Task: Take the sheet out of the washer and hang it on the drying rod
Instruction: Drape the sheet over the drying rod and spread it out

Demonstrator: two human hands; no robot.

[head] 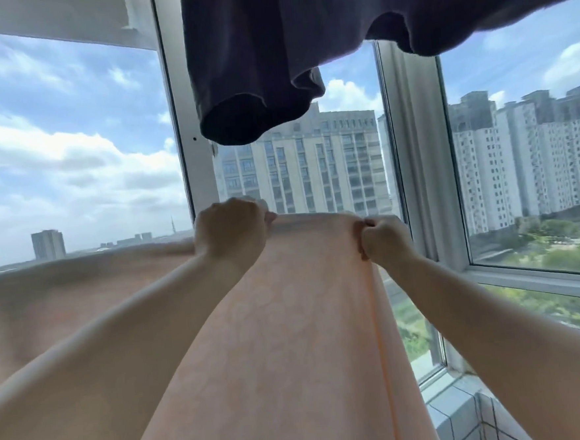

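1. The peach-pink sheet (272, 324) fills the lower centre and lower left of the frame, raised in front of the window (71, 149), its top edge stretched level between both hands.
2. The left hand (229, 232), at centre frame, has its fingers curled over that top edge; its grip is closed on the sheet.
3. The right hand (384, 239), just right of centre, pinches the sheet's upper corner in a closed grip.
4. The sheet's right hem runs straight down from that corner to the bottom edge.
5. A dark purple garment (271, 66) hangs across the top of the frame, above both hands.
6. White tiles (467, 413) show at lower right.
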